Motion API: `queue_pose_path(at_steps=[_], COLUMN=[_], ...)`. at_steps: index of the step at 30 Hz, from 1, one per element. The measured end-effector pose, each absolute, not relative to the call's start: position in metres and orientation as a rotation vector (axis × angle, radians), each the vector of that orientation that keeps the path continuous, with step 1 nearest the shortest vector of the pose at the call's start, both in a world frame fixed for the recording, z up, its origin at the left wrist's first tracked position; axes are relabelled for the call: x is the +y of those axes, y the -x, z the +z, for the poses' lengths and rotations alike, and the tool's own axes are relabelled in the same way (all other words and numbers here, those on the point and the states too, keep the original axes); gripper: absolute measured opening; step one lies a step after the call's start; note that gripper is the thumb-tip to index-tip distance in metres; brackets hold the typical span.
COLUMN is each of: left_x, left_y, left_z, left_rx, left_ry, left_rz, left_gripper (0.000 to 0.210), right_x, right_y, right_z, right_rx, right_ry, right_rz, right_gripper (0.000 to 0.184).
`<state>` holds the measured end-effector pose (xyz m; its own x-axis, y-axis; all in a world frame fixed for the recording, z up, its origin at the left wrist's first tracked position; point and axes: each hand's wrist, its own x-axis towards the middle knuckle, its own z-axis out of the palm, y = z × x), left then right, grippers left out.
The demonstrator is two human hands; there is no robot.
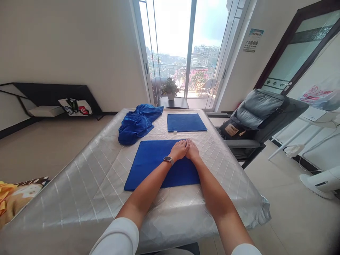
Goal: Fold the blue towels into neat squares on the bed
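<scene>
A blue cloth (151, 163), folded into a flat rectangle, lies in front of me on the silver quilted table cover (87, 177). My left hand (180, 150), with a watch on its wrist, rests flat on the cloth's far right part. Beside it my right hand (192, 150) lies flat near the cloth's right edge, the fingertips of both hands meeting. Both hands have their fingers stretched out and grip nothing. Farther back is a smaller folded blue cloth (187, 122) with a white tag. Left of that sits a crumpled blue cloth (138, 124) in a loose heap.
A dark office chair (247, 120) with a bag on it stands close to the table's right side. Beyond the far edge, a potted plant (170, 88) stands before the sliding glass door. Patterned fabric (23, 198) shows at the lower left.
</scene>
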<state>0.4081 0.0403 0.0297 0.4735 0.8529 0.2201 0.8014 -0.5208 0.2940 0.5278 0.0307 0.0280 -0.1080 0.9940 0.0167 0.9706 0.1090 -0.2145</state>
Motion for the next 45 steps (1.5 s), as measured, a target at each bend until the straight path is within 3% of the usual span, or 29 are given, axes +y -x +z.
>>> queue_pose_path(at_steps=[10,17,45], left_x=[0.044,0.040,0.033], left_y=[-0.303,-0.224,-0.217], left_z=[0.022,0.015,0.021], left_rx=[1.832,2.080,2.137], left_ry=[-2.417,-2.283,-2.159], left_rz=[0.270,0.227,0.284], left_gripper=[0.078,0.080,0.081], right_x=[0.033,0.032,-0.002], right_y=[-0.523,-0.524,-0.521], right_z=[0.030,0.033,0.038], right_rx=[-2.143,-2.182,-2.202], right_ry=[2.013,2.018,2.060], right_rz=[0.258,0.252,0.191], right_gripper=[0.069,0.070,0.067])
